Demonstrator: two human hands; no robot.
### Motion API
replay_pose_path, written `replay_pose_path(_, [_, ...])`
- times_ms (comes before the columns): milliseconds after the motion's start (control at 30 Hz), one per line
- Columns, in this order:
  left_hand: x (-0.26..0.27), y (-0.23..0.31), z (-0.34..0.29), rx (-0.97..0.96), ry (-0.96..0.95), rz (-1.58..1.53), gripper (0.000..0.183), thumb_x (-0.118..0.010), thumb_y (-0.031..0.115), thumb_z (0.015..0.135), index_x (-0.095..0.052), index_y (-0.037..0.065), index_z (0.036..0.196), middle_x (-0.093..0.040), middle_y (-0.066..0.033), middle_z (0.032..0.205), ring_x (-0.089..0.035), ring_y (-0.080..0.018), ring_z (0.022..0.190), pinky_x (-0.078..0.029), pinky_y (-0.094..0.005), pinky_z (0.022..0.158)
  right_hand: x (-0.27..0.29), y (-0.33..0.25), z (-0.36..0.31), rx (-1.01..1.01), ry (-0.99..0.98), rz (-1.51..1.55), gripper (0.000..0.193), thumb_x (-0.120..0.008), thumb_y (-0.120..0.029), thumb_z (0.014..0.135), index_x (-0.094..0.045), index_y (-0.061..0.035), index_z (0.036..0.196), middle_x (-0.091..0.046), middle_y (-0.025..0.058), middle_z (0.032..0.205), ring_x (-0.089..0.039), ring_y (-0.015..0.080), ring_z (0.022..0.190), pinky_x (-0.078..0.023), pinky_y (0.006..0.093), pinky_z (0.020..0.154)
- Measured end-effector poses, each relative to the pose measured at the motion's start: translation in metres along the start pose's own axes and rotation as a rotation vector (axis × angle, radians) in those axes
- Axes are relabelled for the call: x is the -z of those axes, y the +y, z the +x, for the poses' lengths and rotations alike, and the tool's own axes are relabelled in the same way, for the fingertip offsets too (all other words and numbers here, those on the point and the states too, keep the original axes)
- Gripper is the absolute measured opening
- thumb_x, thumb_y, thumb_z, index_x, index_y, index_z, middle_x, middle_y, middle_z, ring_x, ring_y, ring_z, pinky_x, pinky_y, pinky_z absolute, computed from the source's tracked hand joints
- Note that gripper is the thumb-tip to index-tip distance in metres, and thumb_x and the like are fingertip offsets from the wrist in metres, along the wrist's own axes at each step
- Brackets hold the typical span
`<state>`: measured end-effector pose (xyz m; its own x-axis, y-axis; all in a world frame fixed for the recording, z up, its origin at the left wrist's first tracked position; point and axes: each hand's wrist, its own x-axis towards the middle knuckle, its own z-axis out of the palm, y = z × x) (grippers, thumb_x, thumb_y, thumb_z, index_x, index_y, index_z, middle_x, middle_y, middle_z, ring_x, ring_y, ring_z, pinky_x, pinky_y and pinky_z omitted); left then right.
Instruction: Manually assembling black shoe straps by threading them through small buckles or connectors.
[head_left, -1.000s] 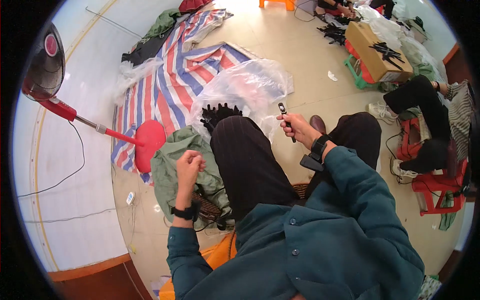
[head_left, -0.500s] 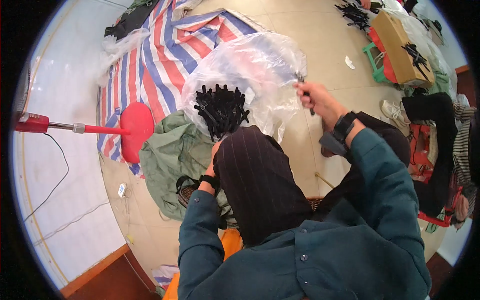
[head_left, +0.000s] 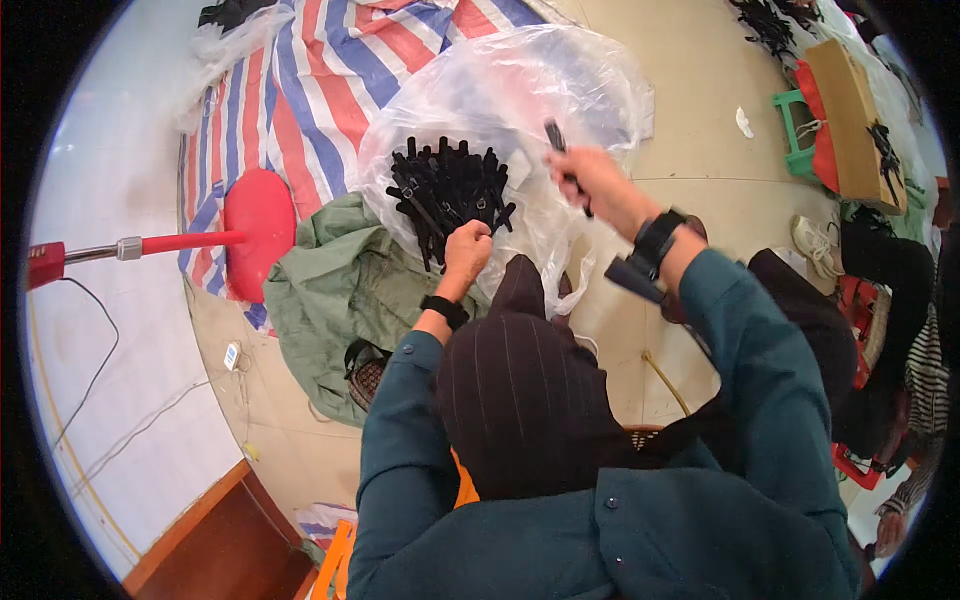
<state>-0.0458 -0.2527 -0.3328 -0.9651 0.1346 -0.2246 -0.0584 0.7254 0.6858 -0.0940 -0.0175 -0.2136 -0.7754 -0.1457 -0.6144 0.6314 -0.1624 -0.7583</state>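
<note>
A heap of black straps [head_left: 440, 180], some with small metal buckles, lies on clear plastic sheeting [head_left: 570, 80] in front of my knees. At the heap's near right edge is my left hand [head_left: 468, 252], its fingers curled closed against the straps; whatever is between them is hidden. My right hand [head_left: 598, 182] is raised to the right of the heap, closed round a narrow black strap-like piece [head_left: 554, 135]. Both ends of that piece stick out of the fist, and motion blurs it.
Green cloth [head_left: 330, 290] lies left of my knee, beside a stand with a round red base [head_left: 260, 230]. Striped tarpaulin [head_left: 320, 100] spreads beyond. At the right are a cardboard box [head_left: 850, 120], a green stool [head_left: 795, 140] and another person's leg [head_left: 880, 260].
My left hand has come out from beside my knee, forward to the heap's near edge. My right hand has moved left toward the heap, still gripping the black piece. The whole view has shifted slightly.
</note>
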Motion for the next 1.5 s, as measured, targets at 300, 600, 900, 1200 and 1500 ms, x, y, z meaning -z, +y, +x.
replay_pose_path(300, [-0.006, -0.016, 0.001, 0.133, 0.715, -0.002, 0.035, -0.058, 0.009, 0.074, -0.050, 0.001, 0.107, -0.052, -0.0113, 0.103, -0.052, -0.0235, 0.092, -0.043, -0.0349, 0.075, 0.008, 0.135, 0.003, -0.312, 0.105, 0.215, 0.008, -0.051, -0.013, 0.085, -0.054, -0.0064, 0.083, -0.049, -0.0015, 0.062, -0.039, 0.0055, 0.046, -0.026, 0.0204, 0.037])
replay_pose_path(600, [0.002, -0.044, 0.021, 0.361, 0.723, -0.296, 0.051, -0.061, 0.013, 0.073, -0.041, -0.005, 0.116, -0.046, -0.0187, 0.115, -0.047, -0.0307, 0.105, -0.037, -0.0369, 0.092, 0.018, 0.178, 0.048, 0.037, 0.299, -0.145, 0.015, -0.058, -0.015, 0.079, -0.054, -0.0024, 0.084, -0.057, 0.0053, 0.070, -0.049, 0.0144, 0.051, -0.040, 0.0286, 0.048])
replay_pose_path(900, [0.018, -0.092, -0.010, 0.478, 0.763, -0.355, 0.050, -0.065, 0.014, 0.071, -0.045, -0.005, 0.113, -0.049, -0.0138, 0.109, -0.047, -0.0240, 0.098, -0.036, -0.0349, 0.088, 0.058, 0.169, 0.052, 0.087, 0.705, -0.776, 0.056, -0.065, -0.035, 0.074, -0.044, 0.0007, 0.112, -0.058, 0.0172, 0.090, -0.057, 0.0337, 0.086, -0.043, 0.0391, 0.077])
replay_pose_path(1200, [0.008, -0.091, 0.001, 0.561, 0.535, -0.340, 0.023, -0.067, 0.015, 0.072, -0.051, -0.002, 0.074, -0.050, -0.0030, 0.072, -0.040, -0.0121, 0.064, -0.037, -0.0279, 0.058, 0.054, 0.189, 0.096, 0.000, 0.613, -0.538, 0.032, -0.058, -0.024, 0.069, -0.061, 0.0059, 0.082, -0.061, 0.0243, 0.078, -0.058, 0.0405, 0.078, -0.045, 0.0431, 0.073])
replay_pose_path(1500, [0.000, -0.050, -0.019, 0.473, 0.449, -0.755, 0.026, -0.068, 0.018, 0.076, -0.055, -0.003, 0.083, -0.052, 0.0005, 0.073, -0.045, -0.0103, 0.065, -0.037, -0.0272, 0.058, 0.121, 0.160, 0.035, 0.004, 0.442, -0.472, 0.026, -0.059, -0.019, 0.071, -0.061, 0.0041, 0.084, -0.059, 0.0073, 0.068, -0.054, 0.0157, 0.061, -0.043, 0.0291, 0.058])
